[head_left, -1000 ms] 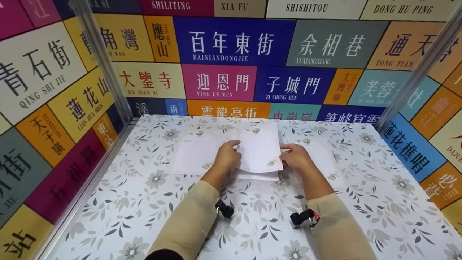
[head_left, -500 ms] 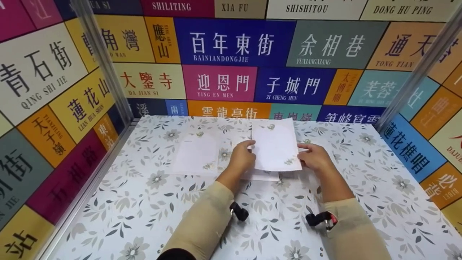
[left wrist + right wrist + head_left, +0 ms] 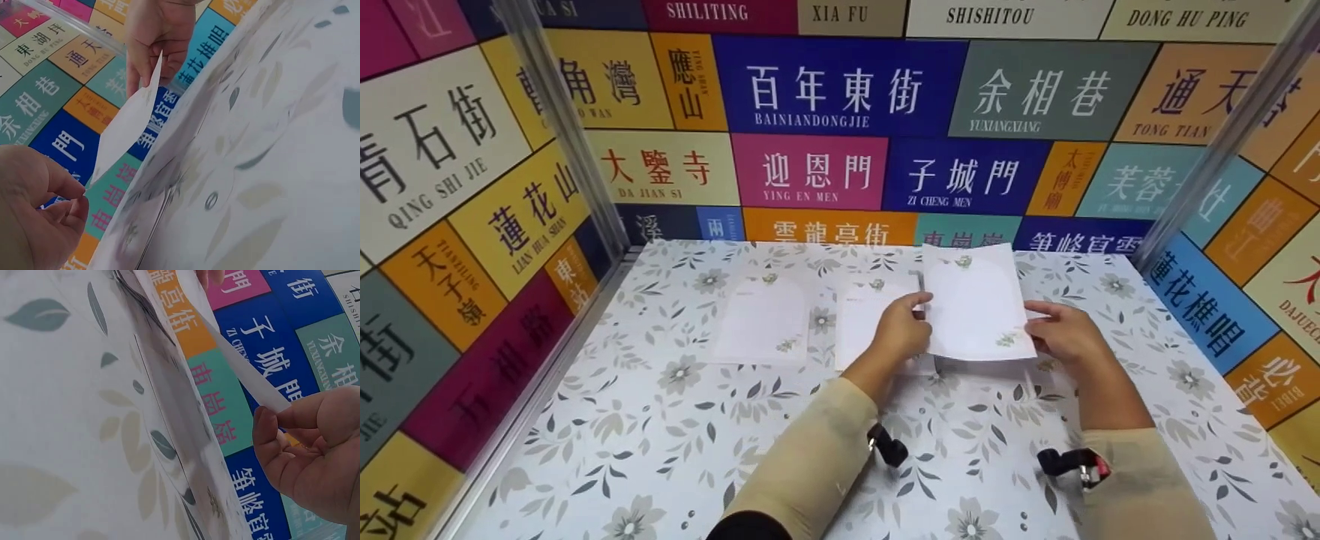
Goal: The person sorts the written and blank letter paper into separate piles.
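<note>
Standing here, I see the thin white paper sheet with green leafy corners [image 3: 975,307] held clear of the white floral tablecloth [image 3: 997,487], right of centre. Left hand [image 3: 901,330] pinches its left edge, right hand [image 3: 1063,332] the other, probably so it doesn't flop. A similar white printed sheet [image 3: 761,319] lies left of centre, another [image 3: 859,311] mid-frame, gapped, I guess to avoid overlapping.

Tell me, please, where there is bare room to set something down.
Free: the table left of the leftmost sheet, and between the sleeves. Crowded: from the middle sheet rightward to the right hand, with the raised sheet and left hand between.
</note>
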`<state>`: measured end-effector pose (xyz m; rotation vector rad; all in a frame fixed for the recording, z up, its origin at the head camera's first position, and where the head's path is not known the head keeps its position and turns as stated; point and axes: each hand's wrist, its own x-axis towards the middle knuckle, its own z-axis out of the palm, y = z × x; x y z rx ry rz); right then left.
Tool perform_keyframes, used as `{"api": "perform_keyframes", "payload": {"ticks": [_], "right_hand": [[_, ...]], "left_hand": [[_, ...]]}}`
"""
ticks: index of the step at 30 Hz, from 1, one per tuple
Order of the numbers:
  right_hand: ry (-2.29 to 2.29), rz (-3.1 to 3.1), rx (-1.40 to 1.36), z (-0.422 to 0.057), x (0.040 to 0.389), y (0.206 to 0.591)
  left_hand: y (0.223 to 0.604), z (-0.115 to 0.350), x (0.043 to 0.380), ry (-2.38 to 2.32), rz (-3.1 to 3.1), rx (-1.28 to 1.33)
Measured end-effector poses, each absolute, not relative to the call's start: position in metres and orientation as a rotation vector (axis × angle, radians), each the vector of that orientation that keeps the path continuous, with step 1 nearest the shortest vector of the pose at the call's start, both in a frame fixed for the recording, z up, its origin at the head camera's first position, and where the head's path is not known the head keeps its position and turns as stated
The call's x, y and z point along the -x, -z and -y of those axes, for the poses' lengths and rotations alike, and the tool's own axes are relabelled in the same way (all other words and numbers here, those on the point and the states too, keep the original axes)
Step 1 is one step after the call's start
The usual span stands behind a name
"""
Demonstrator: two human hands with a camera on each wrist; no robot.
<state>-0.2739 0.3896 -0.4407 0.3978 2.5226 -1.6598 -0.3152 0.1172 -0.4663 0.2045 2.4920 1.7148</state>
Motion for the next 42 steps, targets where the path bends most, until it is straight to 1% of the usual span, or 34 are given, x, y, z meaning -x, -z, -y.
{"api": "perform_keyframes", "payload": {"ticks": [6, 11, 16, 23, 29, 36, 42], "right_hand": [[1.615, -2.502, -0.501, -0.417, 0.265, 0.437], [1.55, -2.516, -0.477, -0.439, 0.257, 0.436], [1.583, -2.467, -0.469, -0.452, 0.256, 0.439], [1.541, -2.444, -0.505, -0.46, 0.259, 0.449], [1.351, -2.532, -0.53, -0.462, 0.26, 0.457], [1.059, -2.612, -0.545, -0.462, 0.259, 0.458], [1.019, -2.591, -0.573, -0.458, 0.26, 0.454]], "left_hand": [[0.464, -0.134, 0.308, -1.685, -2.409, -0.2], [0.468, -0.145, 0.304, -1.688, -2.39, -0.273], [0.471, -0.155, 0.303, -1.629, -2.393, -0.284], [0.477, -0.16, 0.301, -1.592, -2.372, -0.353], [0.481, -0.163, 0.3, -1.57, -2.345, -0.349], [0.479, -0.164, 0.296, -1.524, -2.348, -0.307], [0.48, -0.161, 0.295, -1.508, -2.343, -0.303]]}}
